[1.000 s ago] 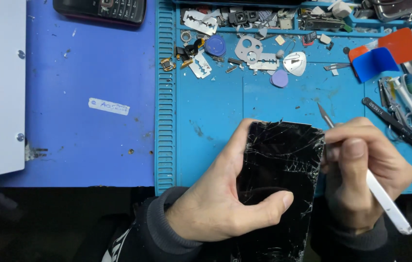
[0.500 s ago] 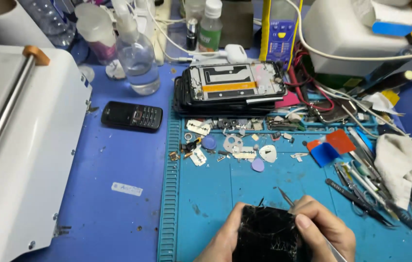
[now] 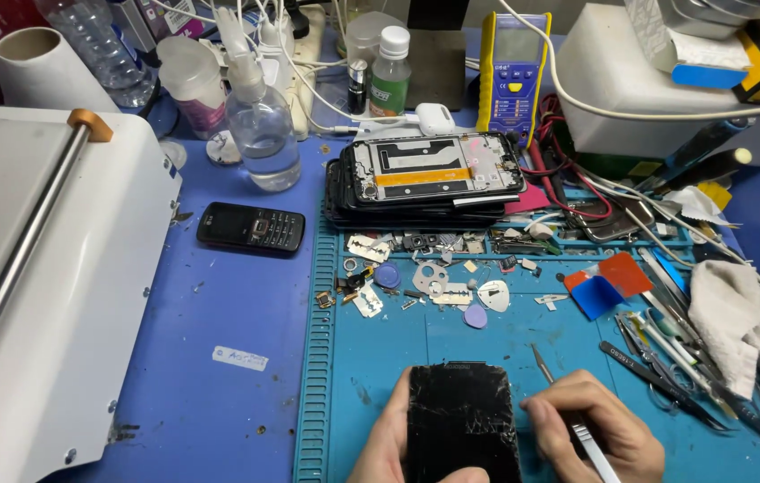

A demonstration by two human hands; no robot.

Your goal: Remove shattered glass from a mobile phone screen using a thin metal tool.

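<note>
The left hand point(image 3: 389, 443) wraps the left edge of a cracked phone point(image 3: 462, 420), thumb along its side, clamping it flat to the blue mat point(image 3: 380, 358), apparently so it cannot slide. The right hand point(image 3: 594, 429) pinches a thin tool point(image 3: 568, 407) pen-fashion, its point just off the phone's upper right edge, seemingly placed to reach the seam there. Both hands are closed on what they carry. Beyond the tool's point lie picks point(image 3: 478, 304) and small parts, within reach. To the right of the right hand lie tweezers point(image 3: 666, 376) and a cloth point(image 3: 747, 340). Well beyond, a phone stack point(image 3: 429, 179) sits clear of the work.
</note>
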